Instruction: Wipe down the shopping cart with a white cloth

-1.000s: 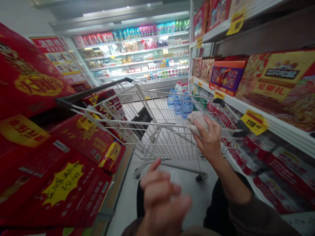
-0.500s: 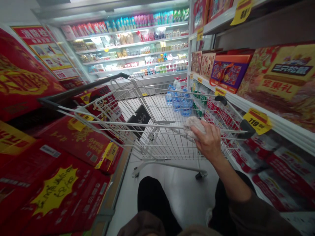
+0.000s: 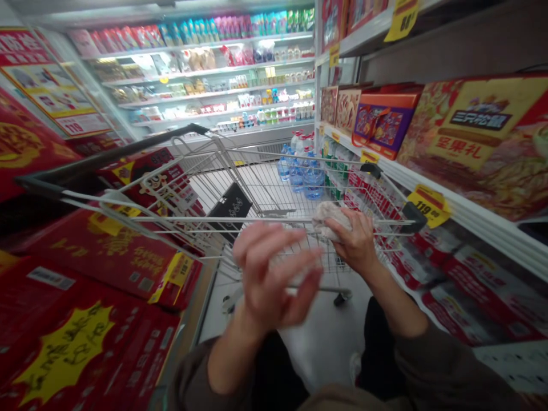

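A wire shopping cart (image 3: 265,194) fills the middle of the view, with a black handle bar along its left side. My right hand (image 3: 353,242) grips a pale crumpled bundle (image 3: 329,220) just above the cart's near top rail. My left hand (image 3: 274,274) is blurred by motion, hanging in front of the cart a little left of the bundle. Its fingers are bent and apart, and nothing shows in it. A flat black box (image 3: 229,211) with a white print leans inside the cart.
Red gift boxes (image 3: 98,257) are stacked along the left. Shelves (image 3: 466,188) with gift boxes and a yellow price tag (image 3: 428,205) run along the right. Bottled water (image 3: 303,171) stands beyond the cart, before a lit refrigerated case (image 3: 205,74). Grey floor (image 3: 321,348) lies below.
My left hand has risen back into view from below, close to the bundle. The whole scene has shifted left in the view. My right hand stays on the bundle.
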Tool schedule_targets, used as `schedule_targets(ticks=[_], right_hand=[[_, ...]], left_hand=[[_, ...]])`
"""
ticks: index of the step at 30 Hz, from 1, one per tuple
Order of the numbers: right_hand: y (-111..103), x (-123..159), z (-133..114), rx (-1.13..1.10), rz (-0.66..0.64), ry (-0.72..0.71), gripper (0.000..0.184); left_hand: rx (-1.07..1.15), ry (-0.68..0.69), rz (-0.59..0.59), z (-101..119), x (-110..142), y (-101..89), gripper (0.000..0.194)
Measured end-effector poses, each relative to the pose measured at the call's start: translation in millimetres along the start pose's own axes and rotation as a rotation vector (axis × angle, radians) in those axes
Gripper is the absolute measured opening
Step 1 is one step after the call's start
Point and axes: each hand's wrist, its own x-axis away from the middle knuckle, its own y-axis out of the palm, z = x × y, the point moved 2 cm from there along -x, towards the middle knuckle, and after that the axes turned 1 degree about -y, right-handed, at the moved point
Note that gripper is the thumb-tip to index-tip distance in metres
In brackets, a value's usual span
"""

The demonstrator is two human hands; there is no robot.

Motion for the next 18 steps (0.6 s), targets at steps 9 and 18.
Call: schedule_targets(ticks=[9,18], right_hand=[[-26.4,28.4,54.2,0.119,-0.177,0.101,0.042],[-52.2,43.0,98.8,0.322,-0.195,0.480,0.038]], left_hand=[[-0.497,-0.161,-0.706,-107.4,-17.2,83.0,0.069],[-0.566,-0.141,-0.679,-106.8,-13.2,87.4,0.078]])
